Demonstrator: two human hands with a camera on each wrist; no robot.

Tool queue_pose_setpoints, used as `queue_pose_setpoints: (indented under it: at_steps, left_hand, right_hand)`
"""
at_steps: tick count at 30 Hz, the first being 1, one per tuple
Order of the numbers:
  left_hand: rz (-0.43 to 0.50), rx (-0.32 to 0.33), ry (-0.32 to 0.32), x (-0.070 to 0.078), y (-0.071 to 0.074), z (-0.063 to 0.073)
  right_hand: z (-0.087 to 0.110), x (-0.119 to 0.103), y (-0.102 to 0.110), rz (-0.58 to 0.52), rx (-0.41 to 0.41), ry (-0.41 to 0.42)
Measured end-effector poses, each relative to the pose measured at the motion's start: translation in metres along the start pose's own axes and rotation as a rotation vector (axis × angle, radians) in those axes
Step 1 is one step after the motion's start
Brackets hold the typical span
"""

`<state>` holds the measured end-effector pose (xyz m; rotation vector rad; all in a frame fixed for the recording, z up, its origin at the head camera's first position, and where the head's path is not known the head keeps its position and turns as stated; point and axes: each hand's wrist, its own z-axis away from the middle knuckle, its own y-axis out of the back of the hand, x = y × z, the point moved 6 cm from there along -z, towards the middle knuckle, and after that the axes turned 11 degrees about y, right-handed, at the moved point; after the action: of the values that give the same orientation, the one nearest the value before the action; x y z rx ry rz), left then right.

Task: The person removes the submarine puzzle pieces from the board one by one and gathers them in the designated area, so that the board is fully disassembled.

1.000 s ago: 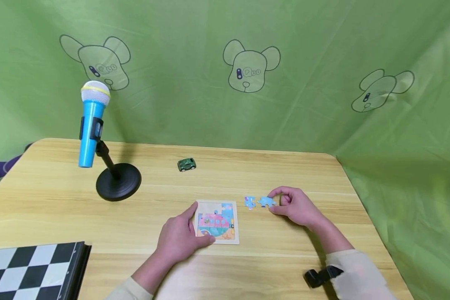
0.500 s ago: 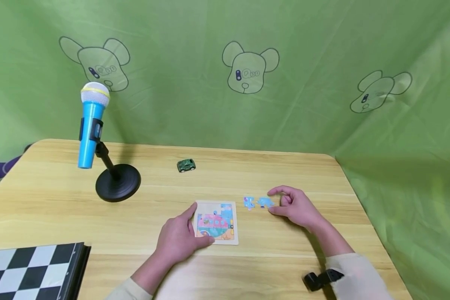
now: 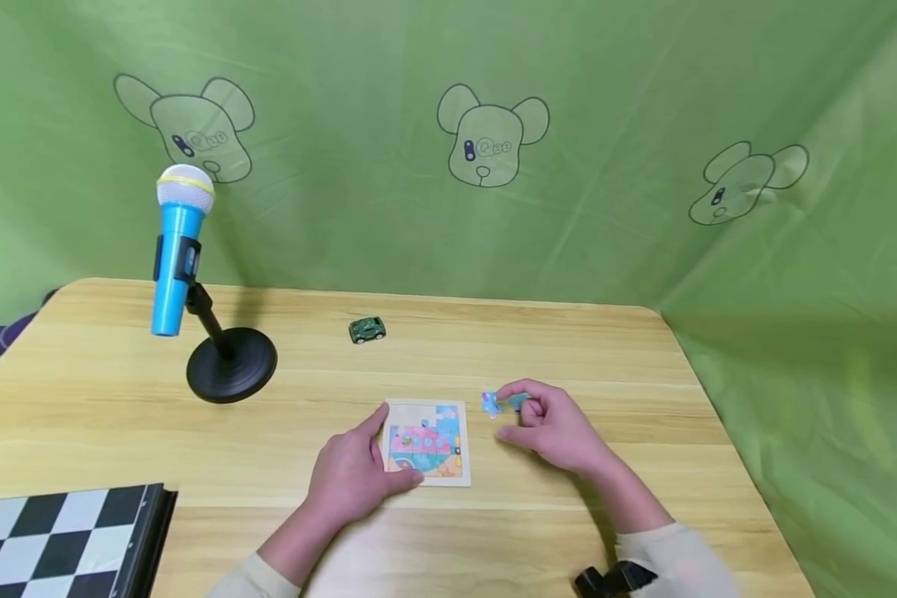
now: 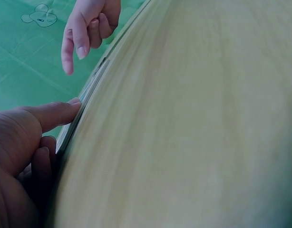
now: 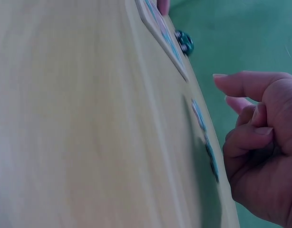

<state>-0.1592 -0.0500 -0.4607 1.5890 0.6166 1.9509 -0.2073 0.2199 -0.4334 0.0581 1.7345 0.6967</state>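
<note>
My left hand point(image 3: 350, 475) grips a small framed jigsaw puzzle point(image 3: 465, 465) by its left side, thumb at the lower edge and index finger at the upper left corner. Its picture is a pink and teal submarine, with bare board along the upper left. In the left wrist view the thumb point(image 4: 60, 114) lies on the board's edge. To the right of the board lie two loose blue puzzle pieces, a left piece point(image 3: 489, 404) and a right piece point(image 3: 517, 401) partly hidden by fingers. My right hand point(image 3: 561, 428) hovers over them, thumb and index finger apart, holding nothing.
A small green toy car point(image 3: 367, 330) stands behind the board. At the left are a blue microphone point(image 3: 174, 266) on a round black stand point(image 3: 232, 365) and a black-and-white checkered board point(image 3: 60, 540). Green cloth point(image 3: 568, 166) hangs behind the wooden table point(image 3: 306, 349).
My right hand has left its place around the right loose piece and moved left above both pieces. The left hand stays on the puzzle board. The head view has shifted slightly.
</note>
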Motion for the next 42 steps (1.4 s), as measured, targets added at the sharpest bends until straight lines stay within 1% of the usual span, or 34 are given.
queue_pose_setpoints:
  at_steps: [8, 15, 19, 24, 28, 34, 42]
  left_hand:
    - [-0.004, -0.002, -0.002, 0.0, 0.0, 0.0]
    - [-0.008, -0.002, -0.004, 0.0, 0.001, 0.0]
    - [-0.009, -0.003, -0.005, 0.0, 0.001, 0.0]
    - [-0.013, 0.003, -0.016, 0.001, 0.001, 0.0]
    - [-0.014, 0.004, -0.02, 0.001, 0.001, 0.0]
    - [-0.01, 0.001, -0.019, 0.0, 0.001, -0.001]
    - [-0.009, -0.002, -0.015, 0.001, 0.0, -0.001]
  right_hand:
    - [-0.01, -0.006, -0.036, -0.021, -0.066, 0.024]
    - [-0.017, -0.009, -0.056, 0.003, -0.103, 0.033]
    - [-0.021, -0.016, -0.064, 0.031, -0.133, 0.028]
    - [-0.025, -0.02, -0.069, 0.077, -0.157, 0.0]
    - [-0.027, -0.02, -0.071, 0.101, -0.16, -0.023]
    - [-0.028, -0.018, -0.073, 0.074, -0.144, -0.035]
    - [-0.026, -0.018, -0.072, 0.058, -0.11, -0.012]
